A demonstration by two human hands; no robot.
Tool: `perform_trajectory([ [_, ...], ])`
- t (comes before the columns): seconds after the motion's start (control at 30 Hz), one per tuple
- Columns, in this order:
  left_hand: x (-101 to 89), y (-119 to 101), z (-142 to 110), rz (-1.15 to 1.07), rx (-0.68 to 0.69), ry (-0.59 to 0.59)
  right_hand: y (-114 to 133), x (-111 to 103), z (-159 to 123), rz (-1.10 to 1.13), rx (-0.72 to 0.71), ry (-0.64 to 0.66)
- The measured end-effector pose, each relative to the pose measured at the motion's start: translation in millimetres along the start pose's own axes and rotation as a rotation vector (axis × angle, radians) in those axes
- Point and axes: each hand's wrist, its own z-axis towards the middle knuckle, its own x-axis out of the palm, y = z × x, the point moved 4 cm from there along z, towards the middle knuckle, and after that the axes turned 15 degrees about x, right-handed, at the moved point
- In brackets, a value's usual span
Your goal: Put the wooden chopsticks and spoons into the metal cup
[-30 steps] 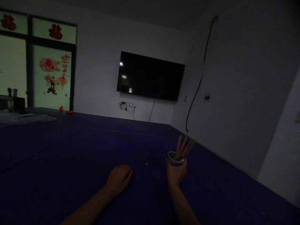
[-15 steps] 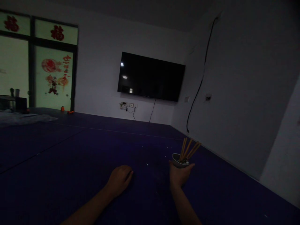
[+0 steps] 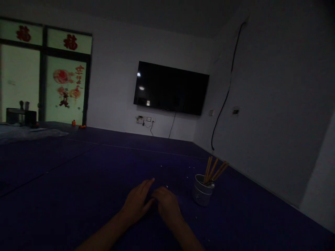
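My left hand (image 3: pixel 137 201) lies on the dark purple surface (image 3: pixel 78 181), fingers stretched forward and thumb apart, with nothing in it. Close to its right, nearly touching, my right hand (image 3: pixel 167 205) rests palm down with loosely bent fingers, partly hidden, and no object shows in it. Right of both hands stands a grey cup (image 3: pixel 202 195), upright and apart from them. Several slim wooden sticks (image 3: pixel 214 170), perhaps chopsticks, lean out of the cup toward the right.
Small white specks (image 3: pixel 187 177) dot the surface near the cup. A clear plastic sheet (image 3: pixel 34 134) and small orange items (image 3: pixel 82 126) lie far left. A television (image 3: pixel 171 89) hangs on the back wall, and a black cable (image 3: pixel 222 106) hangs down the right wall.
My right hand has let go of the cup and moved left beside my left hand. The cup now stands alone. My left hand's fingers have straightened.
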Motion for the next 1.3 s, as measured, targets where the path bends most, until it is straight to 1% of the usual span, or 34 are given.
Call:
perform_trajectory([
  [0.03, 1.5, -2, 0, -0.023, 0.032, 0.041, 5, 9, -2, -0.022, -0.009, 0.112],
  [0.1, 4.9, -6, 1, -0.087, 0.101, 0.137, 10, 20, -4, -0.064, 0.009, 0.256],
  [0.13, 6.3, -9, 1, -0.12, 0.125, 0.177, 11, 23, -5, -0.086, 0.024, 0.299],
  [0.2, 7.7, -12, 2, -0.171, 0.134, 0.231, 11, 24, -6, -0.109, 0.05, 0.341],
  [0.33, 6.3, -15, 3, -0.218, 0.09, 0.246, 11, 22, -6, -0.108, 0.065, 0.352],
  [0.5, 5.7, -14, 3, -0.26, 0.101, 0.235, 12, 21, -8, -0.082, 0.063, 0.335],
  [0.7, 3.1, -16, 3, -0.275, 0.085, 0.231, 15, 21, -8, -0.081, 0.084, 0.383],
  [0.87, 0.4, -18, 4, -0.287, 0.098, 0.229, 17, 19, -7, -0.111, 0.085, 0.395],
  [1.1, 1.8, -17, 4, -0.262, 0.123, 0.215, 19, 17, -6, -0.143, 0.089, 0.426],
  [1.2, 3.1, -17, 4, -0.278, 0.126, 0.236, 19, 17, -6, -0.137, 0.09, 0.429],
  [1.3, 3.8, -16, 5, -0.299, 0.101, 0.256, 17, 19, -6, -0.131, 0.085, 0.415],
])
